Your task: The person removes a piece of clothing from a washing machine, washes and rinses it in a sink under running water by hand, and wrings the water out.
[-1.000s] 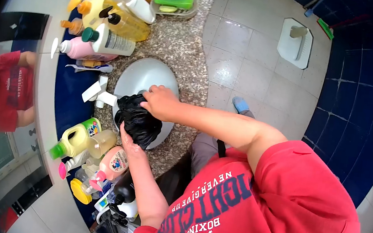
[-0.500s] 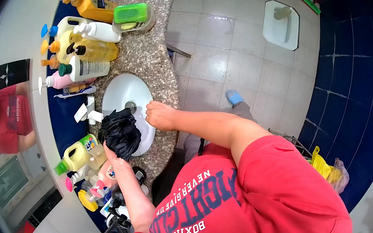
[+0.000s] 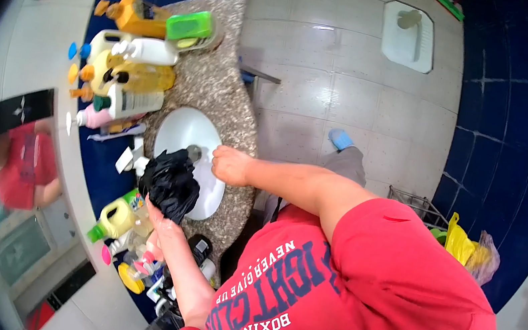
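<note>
A crumpled black bundle [image 3: 172,182], thin like a bag or cloth, hangs over the near-left part of the white sink basin [image 3: 208,192]. My left hand [image 3: 160,219] is closed on its lower edge, with the fingertips partly hidden behind the folds. My right hand [image 3: 230,165] is a loose fist, knuckles up, over the basin's rim on the side toward my body. Whatever might be inside that fist is hidden. Between the bundle and the right hand, the round drain [image 3: 194,153] shows. Small white boxes [image 3: 125,160] lie beside the bundle.
Several pump bottles and jugs [image 3: 135,50] line the wall side of the speckled counter [image 3: 211,73]. A green soap box [image 3: 189,25] sits beyond them. More bottles [image 3: 116,220] crowd near my left forearm. A mirror [image 3: 34,214] hangs at left; a squat toilet [image 3: 422,49] is in the floor.
The whole view has shifted slightly to the right as my head moved. My left hand still holds the black bundle, and my right hand keeps its fist by the basin rim.
</note>
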Motion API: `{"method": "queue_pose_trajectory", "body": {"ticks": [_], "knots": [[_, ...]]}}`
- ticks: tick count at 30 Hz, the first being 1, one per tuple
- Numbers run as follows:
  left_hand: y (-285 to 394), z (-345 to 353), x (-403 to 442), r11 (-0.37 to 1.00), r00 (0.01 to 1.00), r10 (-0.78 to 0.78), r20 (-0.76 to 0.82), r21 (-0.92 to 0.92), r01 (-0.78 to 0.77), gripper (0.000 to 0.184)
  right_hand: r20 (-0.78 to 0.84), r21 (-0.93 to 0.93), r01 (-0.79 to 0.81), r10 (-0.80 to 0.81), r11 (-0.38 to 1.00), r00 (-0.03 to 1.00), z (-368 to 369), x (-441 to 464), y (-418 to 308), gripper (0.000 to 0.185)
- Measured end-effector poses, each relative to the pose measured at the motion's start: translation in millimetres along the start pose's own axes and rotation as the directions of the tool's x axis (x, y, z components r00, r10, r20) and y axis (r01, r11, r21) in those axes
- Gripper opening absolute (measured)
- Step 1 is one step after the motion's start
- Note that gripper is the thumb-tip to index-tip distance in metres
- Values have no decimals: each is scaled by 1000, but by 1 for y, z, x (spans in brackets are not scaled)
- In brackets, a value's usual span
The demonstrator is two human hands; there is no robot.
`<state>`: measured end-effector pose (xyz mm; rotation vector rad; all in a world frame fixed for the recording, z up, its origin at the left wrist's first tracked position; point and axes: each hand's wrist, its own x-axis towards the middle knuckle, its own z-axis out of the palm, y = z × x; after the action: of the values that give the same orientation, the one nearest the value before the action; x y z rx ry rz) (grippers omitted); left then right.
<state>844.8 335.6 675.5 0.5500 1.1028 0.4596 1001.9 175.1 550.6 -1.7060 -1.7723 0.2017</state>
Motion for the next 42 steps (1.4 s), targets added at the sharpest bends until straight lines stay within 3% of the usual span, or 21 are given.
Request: {"method": "queue_pose_trajectory", "body": {"ticks": [2, 6, 12, 13, 16, 21, 24, 26, 30, 35, 37, 38, 40, 41, 42], "knots": [[5, -21, 8, 999, 998, 50, -23, 5, -50, 43, 6, 107, -7, 6, 994, 1000, 2, 0, 4, 9], [12, -24, 6, 990, 984, 136, -115, -25, -140, 41, 74, 81, -10, 4, 997, 997, -4, 3, 3, 6], [17, -6, -19, 969, 966, 231, -113, -65, -239, 38, 98, 65, -3, -4, 998, 995, -21, 6, 0, 8], [17, -1, -25, 965, 967, 239, -94, -88, -247, 39, 99, 71, 23, -30, 997, 995, -23, 6, -1, 8], [16, 2, -33, 964, 943, 214, -256, -102, -246, 39, 106, 67, 39, -46, 997, 993, -26, 8, -2, 9], [12, 9, -39, 953, 946, 208, -248, -165, -253, 41, 71, 105, 15, -22, 994, 997, -19, 11, 2, 8], [4, -15, -23, 957, 961, 222, -165, -154, -247, 36, 61, 111, 56, -63, 992, 996, -18, 12, 3, 7], [-1, -22, -17, 984, 907, 168, -386, 3, -181, 27, 97, 76, 59, -66, 995, 993, -21, 12, 3, 6], [-6, -25, -15, 971, 891, 198, -407, -43, -236, 22, 12, 91, 140, -141, 986, 990, -22, 11, 5, 5], [14, -2, -48, 940, 872, 330, -362, 41, -339, 24, 109, 114, 146, -159, 983, 981, -28, 17, 6, 7], [24, 15, -68, 919, 853, 389, -348, 80, -386, 25, 218, 279, -94, 32, 956, 975, -33, 30, 2, 22], [30, 24, -77, 896, 835, 442, -328, 126, -425, 27, 220, 275, -89, 28, 957, 975, -36, 37, 0, 22], [42, 41, -95, 875, 825, 483, -293, 148, -460, 29, 271, 376, -270, 173, 886, 947, -51, 58, -10, 51], [48, 50, -104, 849, 804, 527, -274, 150, -506, 27, 273, 350, -224, 130, 909, 953, -55, 66, -12, 72], [55, 64, -118, 821, 780, 571, -256, 149, -551, 26, 277, 347, -220, 125, 912, 953, -60, 74, -16, 72]]}}
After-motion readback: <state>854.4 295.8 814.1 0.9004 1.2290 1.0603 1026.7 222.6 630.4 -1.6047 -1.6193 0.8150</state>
